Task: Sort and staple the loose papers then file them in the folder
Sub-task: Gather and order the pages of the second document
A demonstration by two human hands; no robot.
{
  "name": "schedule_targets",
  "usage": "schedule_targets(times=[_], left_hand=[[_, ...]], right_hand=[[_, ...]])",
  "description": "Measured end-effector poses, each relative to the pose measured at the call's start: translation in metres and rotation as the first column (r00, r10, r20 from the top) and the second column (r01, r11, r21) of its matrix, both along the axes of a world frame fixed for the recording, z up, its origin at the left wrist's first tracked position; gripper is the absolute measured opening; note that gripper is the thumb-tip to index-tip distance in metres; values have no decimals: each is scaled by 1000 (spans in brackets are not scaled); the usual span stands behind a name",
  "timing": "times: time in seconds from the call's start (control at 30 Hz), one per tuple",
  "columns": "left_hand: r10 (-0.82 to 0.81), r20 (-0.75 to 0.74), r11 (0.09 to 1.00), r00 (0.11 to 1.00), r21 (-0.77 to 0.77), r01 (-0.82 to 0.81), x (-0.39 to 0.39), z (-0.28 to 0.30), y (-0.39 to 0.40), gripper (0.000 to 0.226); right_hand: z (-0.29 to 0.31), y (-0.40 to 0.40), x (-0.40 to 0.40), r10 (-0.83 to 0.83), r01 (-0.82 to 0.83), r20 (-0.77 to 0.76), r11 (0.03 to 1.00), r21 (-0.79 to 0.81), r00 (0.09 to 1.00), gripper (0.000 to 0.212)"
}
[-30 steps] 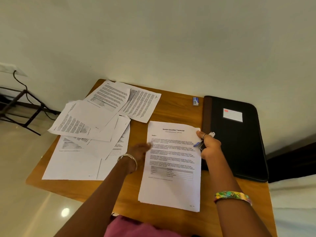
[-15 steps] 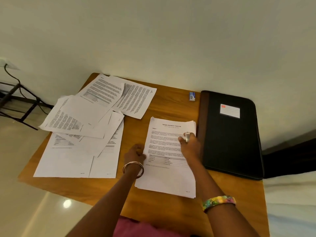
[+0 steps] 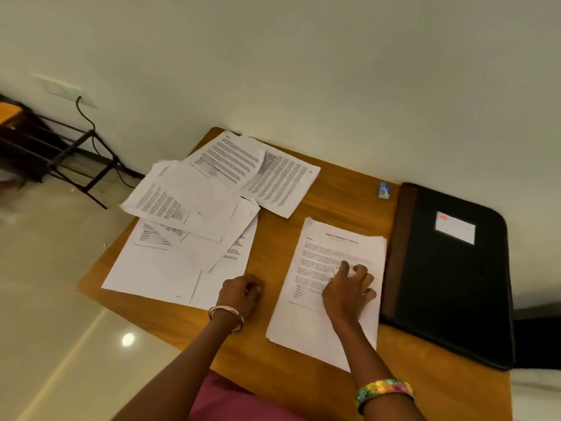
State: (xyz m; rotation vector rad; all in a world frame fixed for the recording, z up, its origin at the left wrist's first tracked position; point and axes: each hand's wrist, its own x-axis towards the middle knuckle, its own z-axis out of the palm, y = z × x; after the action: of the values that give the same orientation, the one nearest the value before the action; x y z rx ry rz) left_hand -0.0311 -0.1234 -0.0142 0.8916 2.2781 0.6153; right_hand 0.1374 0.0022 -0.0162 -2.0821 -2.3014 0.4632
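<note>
A neat stack of printed papers (image 3: 331,326) lies on the wooden table (image 3: 318,208) in front of me. My right hand (image 3: 349,288) rests on the middle of the stack, its fingers curled round a small pale stapler (image 3: 336,270) that is mostly hidden. My left hand (image 3: 239,294) sits on the table just left of the stack with its fingers curled, at the near corner of a messy pile of loose sheets (image 3: 194,217); nothing shows in it. A closed black folder (image 3: 449,287) with a white label lies right of the stack.
A small blue box (image 3: 384,190) stands near the wall between the loose sheets and the folder. A black metal rack (image 3: 69,153) with a cable stands on the floor to the left. The table's back edge meets the wall.
My right hand has moved left from the stack's right edge, next to the folder, onto its middle. My left hand has slid off the stack's left edge onto the table.
</note>
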Motion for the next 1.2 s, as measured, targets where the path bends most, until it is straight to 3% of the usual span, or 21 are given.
schedule_targets(times=[0.13,0.3,0.53,0.63,0.73,0.83,0.93,1.03,1.1,1.2], left_hand=[[48,24,994,999,101,-50,-55,7,-9,17],[241,104,957,965,141,-254,-156,11,-38,19],[577,214,771,788,177,-612,-293,13,-69,17],[605,253,730,755,201,-653,-317,10,-72,14],[555,298,753,777,217,-621,-326,5,-66,13],[466,256,813,847,254,-523,-332,0,-50,21],[331,-28,905,943,291,-309,-331,-5,-43,17],[126,-218,976,968,203,-81,-326,-8,-38,26],[-3,-242,996,970,83,24,-318,-11,-37,48],[-198,-221,975,955,-145,168,-305,-15,-42,81]], right_hand=[[13,11,-52,97,-96,-76,995,22,992,35],[11,-5,-167,283,-361,-438,927,-105,853,22],[6,-21,-303,477,-478,-319,875,81,819,53],[-3,-27,-329,627,-637,-130,769,-55,768,74],[-20,-40,-322,743,-738,-50,651,-177,667,75],[-24,-46,-296,752,-752,-33,659,-12,659,57],[-21,-41,-271,638,-628,-28,764,145,769,57],[-18,-32,-270,396,-351,-194,908,226,898,28],[-21,-33,-281,345,-316,-215,935,158,913,36],[-33,-46,-293,453,-457,-136,889,-3,881,69]])
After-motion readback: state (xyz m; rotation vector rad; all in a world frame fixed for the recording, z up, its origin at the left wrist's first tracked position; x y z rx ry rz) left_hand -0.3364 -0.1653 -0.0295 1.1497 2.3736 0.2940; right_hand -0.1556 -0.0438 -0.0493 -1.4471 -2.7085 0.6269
